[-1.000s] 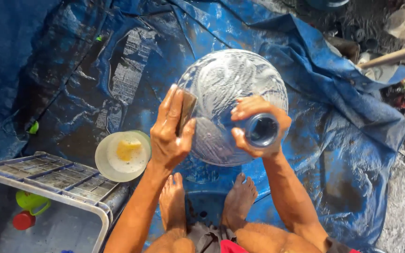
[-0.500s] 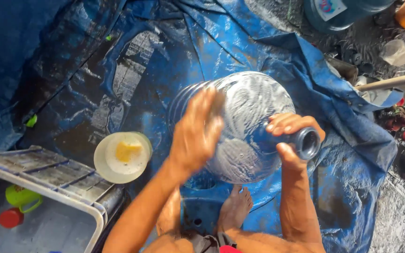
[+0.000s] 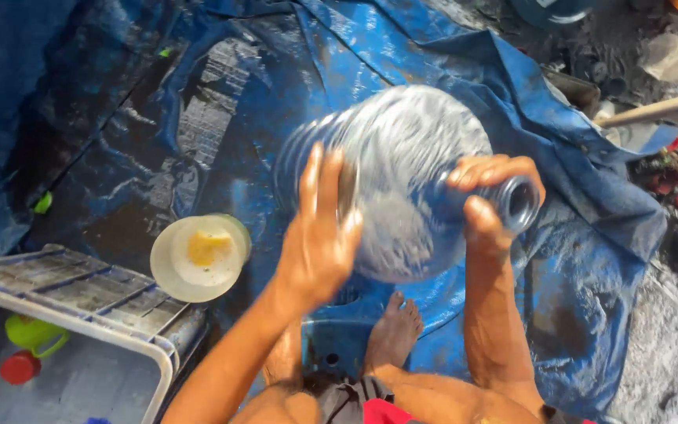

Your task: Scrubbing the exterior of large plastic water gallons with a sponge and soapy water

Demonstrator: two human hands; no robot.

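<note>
Right hand (image 3: 486, 206) grips the jug (image 3: 402, 180) neck, left hand (image 3: 319, 235) flat on its side

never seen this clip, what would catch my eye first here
The big clear water jug at centre, tilted with its neck to the right, gripped there by the right hand while the left hand presses its side. Under it lies a wet blue tarp, with a white bowl holding a yellow sponge at lower left.

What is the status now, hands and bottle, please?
Right hand grips neck of big clear bottle. Left hand flat on its side. Bottle tilted over blue tarp; nothing blocking.
</note>
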